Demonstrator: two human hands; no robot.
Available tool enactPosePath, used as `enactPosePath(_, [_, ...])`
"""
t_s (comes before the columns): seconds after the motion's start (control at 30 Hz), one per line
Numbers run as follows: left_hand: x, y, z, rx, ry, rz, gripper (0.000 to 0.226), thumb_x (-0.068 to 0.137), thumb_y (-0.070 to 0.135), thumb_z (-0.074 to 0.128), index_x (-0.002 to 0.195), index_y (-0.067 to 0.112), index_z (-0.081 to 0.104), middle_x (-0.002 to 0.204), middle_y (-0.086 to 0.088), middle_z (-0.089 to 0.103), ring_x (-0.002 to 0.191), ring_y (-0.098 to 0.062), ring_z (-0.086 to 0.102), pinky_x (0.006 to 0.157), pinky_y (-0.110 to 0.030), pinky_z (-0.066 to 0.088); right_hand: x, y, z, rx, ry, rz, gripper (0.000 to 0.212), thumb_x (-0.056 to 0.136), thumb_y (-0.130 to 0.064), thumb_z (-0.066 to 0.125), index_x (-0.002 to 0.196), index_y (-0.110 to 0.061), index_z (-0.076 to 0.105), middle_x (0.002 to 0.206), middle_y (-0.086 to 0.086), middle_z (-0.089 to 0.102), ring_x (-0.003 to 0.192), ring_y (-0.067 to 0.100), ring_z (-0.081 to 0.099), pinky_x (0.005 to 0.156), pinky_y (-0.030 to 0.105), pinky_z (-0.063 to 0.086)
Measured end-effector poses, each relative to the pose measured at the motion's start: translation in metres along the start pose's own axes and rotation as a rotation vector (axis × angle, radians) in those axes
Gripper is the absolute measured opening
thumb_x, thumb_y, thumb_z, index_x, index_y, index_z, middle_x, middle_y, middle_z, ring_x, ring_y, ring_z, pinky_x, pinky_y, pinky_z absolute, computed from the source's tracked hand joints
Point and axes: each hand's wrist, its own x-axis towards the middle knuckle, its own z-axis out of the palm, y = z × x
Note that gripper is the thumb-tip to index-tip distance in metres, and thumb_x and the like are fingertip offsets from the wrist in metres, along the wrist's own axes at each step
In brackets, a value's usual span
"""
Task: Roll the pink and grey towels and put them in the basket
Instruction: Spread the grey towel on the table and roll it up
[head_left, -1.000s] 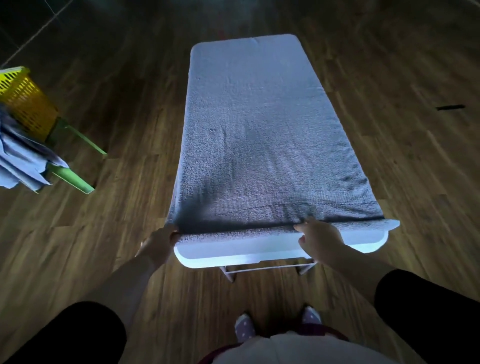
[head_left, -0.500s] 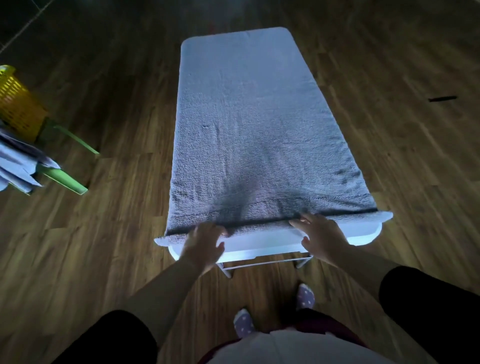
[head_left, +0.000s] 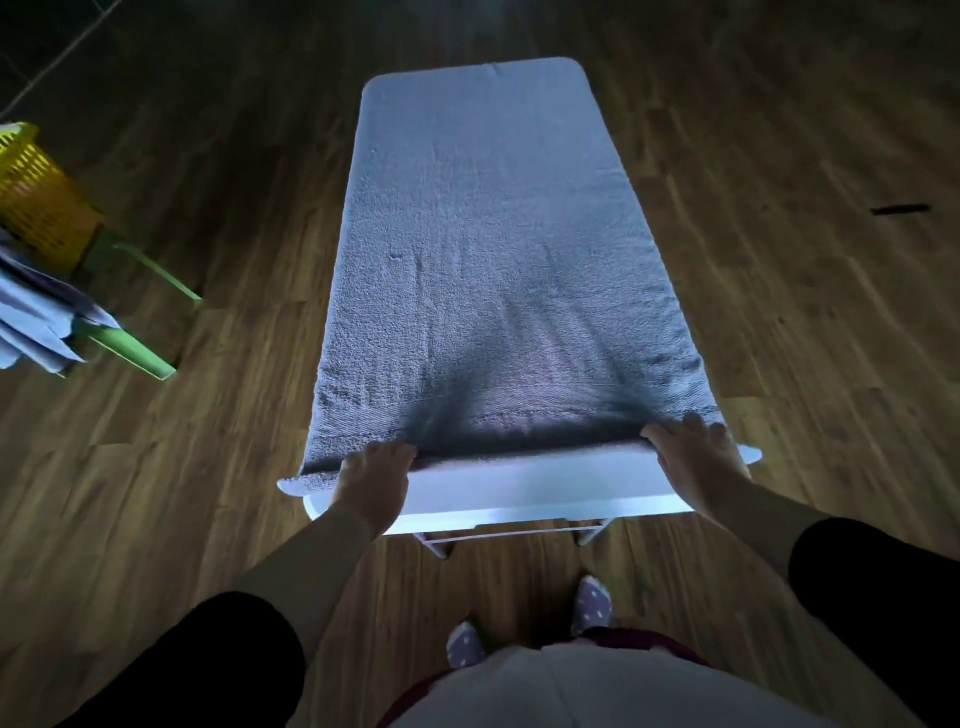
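A grey towel (head_left: 488, 249) lies spread lengthwise over a narrow white table (head_left: 519, 499). Its near hem is bunched into a dark raised fold between my hands. My left hand (head_left: 376, 478) grips that hem left of the middle, fingers curled over the edge. My right hand (head_left: 693, 457) holds the near right corner, fingertips on top of the cloth. A yellow basket (head_left: 36, 202) stands at the far left. No pink towel is in view.
The basket sits on a green-legged stool (head_left: 140, 358), with a pale blue cloth (head_left: 36, 322) hanging beside it. Dark wooden floor surrounds the table. A small dark object (head_left: 901, 209) lies on the floor at right. My feet (head_left: 592, 603) are just below the table's near end.
My left hand moved from the towel's near left corner inward along the hem. My right hand slid from the middle out to the right corner. The hem lifted into a fold.
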Motion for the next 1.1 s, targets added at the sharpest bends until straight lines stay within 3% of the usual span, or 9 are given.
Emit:
enactPosePath(0.07, [0.002,0.004,-0.007,0.035,0.012,-0.143,0.026,0.095,0.023,0.046,0.121,0.023,0.052,0.117,-0.002,0.058,0.108,-0.024,0.054,0.082,-0.040,0.049,0.002,-0.002,-0.001,0.119,0.008,0.101,0.027,0.081,-0.009,0.065,0.106,-0.020,0.063,0.099,0.006,0.062,0.088,0.032,0.059,0.062,0.039,0.051])
enactPosePath(0.17, [0.005,0.010,-0.010,-0.209,0.011,-0.390,0.024,0.097,0.028,0.048,0.120,0.018,0.052,0.115,-0.009,0.053,0.107,-0.029,0.053,0.080,-0.044,0.052,0.001,-0.008,0.005,0.314,-0.004,0.267,0.023,0.093,-0.013,0.050,0.114,-0.022,0.053,0.111,0.010,0.049,0.098,0.033,0.055,0.068,0.043,0.052])
enactPosePath(0.23, [0.005,0.012,-0.005,-0.359,0.061,-0.454,0.028,0.097,0.028,0.050,0.120,0.013,0.049,0.117,-0.014,0.053,0.108,-0.032,0.052,0.084,-0.047,0.049,-0.002,-0.012,0.012,0.288,0.024,0.268,0.021,0.086,-0.012,0.060,0.106,-0.019,0.057,0.104,0.011,0.052,0.095,0.034,0.056,0.070,0.046,0.053])
enactPosePath(0.33, [0.007,0.012,0.002,-0.421,0.132,-0.451,0.031,0.094,0.022,0.055,0.120,0.007,0.051,0.118,-0.019,0.053,0.112,-0.037,0.048,0.093,-0.049,0.042,-0.005,-0.006,0.023,0.303,0.070,0.194,0.026,0.076,-0.013,0.070,0.100,-0.015,0.061,0.098,0.012,0.058,0.091,0.036,0.057,0.077,0.050,0.051])
enactPosePath(0.53, [0.006,0.001,0.006,-0.435,0.119,-0.227,0.030,0.088,0.033,0.062,0.107,0.010,0.059,0.112,-0.015,0.056,0.104,-0.036,0.049,0.089,-0.048,0.045,0.006,0.016,0.012,0.386,-0.011,0.120,0.037,0.084,-0.022,0.061,0.119,-0.020,0.053,0.121,0.007,0.052,0.115,0.030,0.047,0.096,0.044,0.041])
enactPosePath(0.6, [0.006,-0.007,0.005,-0.348,0.081,-0.153,0.037,0.086,0.039,0.065,0.111,0.013,0.058,0.115,-0.011,0.055,0.105,-0.035,0.051,0.087,-0.048,0.047,0.012,0.023,0.010,0.378,-0.067,0.101,0.041,0.083,-0.020,0.060,0.123,-0.019,0.049,0.125,0.008,0.046,0.117,0.029,0.044,0.094,0.044,0.044])
enactPosePath(0.73, [0.013,-0.016,-0.003,-0.302,0.081,-0.135,0.028,0.092,0.028,0.057,0.118,0.016,0.057,0.113,-0.009,0.062,0.102,-0.031,0.059,0.083,-0.046,0.051,0.025,0.035,0.006,0.326,-0.089,0.097,0.029,0.083,-0.009,0.055,0.111,-0.016,0.054,0.119,0.011,0.041,0.114,0.034,0.046,0.086,0.049,0.049])
enactPosePath(0.93, [0.030,-0.026,-0.012,-0.215,0.160,-0.247,0.011,0.089,0.016,0.057,0.100,0.015,0.059,0.094,-0.014,0.063,0.088,-0.036,0.060,0.071,-0.048,0.053,0.043,0.043,-0.002,0.127,0.019,0.132,0.025,0.091,-0.020,0.051,0.114,-0.025,0.061,0.120,0.009,0.048,0.107,0.032,0.049,0.081,0.045,0.047])
enactPosePath(1.1, [0.038,-0.024,-0.014,-0.296,0.096,-0.303,0.016,0.090,0.012,0.052,0.105,0.010,0.057,0.106,-0.015,0.059,0.102,-0.037,0.057,0.080,-0.049,0.052,0.057,0.031,-0.004,0.386,0.020,0.167,0.012,0.088,-0.012,0.044,0.092,-0.018,0.054,0.096,0.010,0.058,0.093,0.035,0.058,0.070,0.039,0.049])
